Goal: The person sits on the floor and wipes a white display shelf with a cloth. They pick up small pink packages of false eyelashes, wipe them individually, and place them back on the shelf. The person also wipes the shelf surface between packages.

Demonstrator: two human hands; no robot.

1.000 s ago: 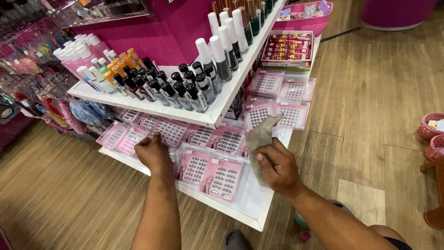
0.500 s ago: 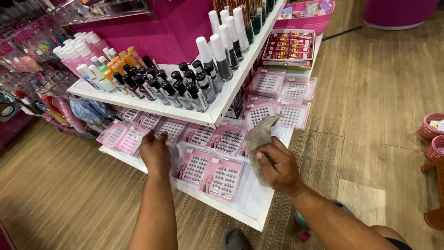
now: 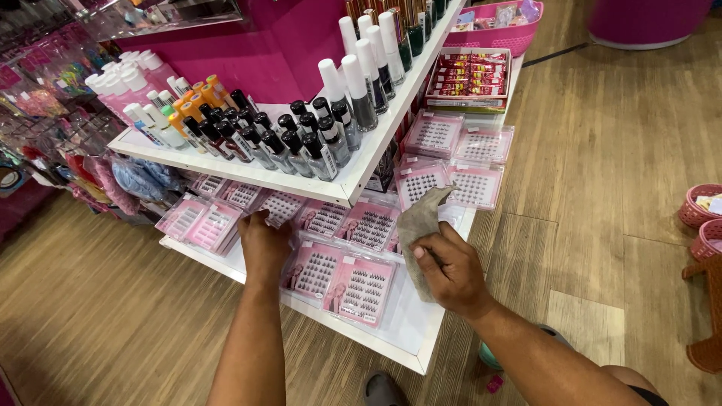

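My left hand [image 3: 265,242] rests palm-down on a pink false-eyelash pack [image 3: 314,268] on the lower white shelf [image 3: 406,331], fingers spread over the row of packs. A greyish cleaning cloth [image 3: 418,225] is gripped in my right hand [image 3: 450,271], pressed onto the shelf's right part, its upper corner sticking up. Another eyelash pack [image 3: 362,290] lies between both hands.
An upper white shelf [image 3: 353,184] carries dark and white-capped bottles [image 3: 301,146]. More lash packs [image 3: 474,184] and a red boxed display [image 3: 468,77] lie further back. Pink baskets [image 3: 699,214] stand on the wooden floor at right. Hair accessories hang at left.
My left hand has slid slightly right and forward over the lash packs. The right hand with the cloth has stayed nearly in place.
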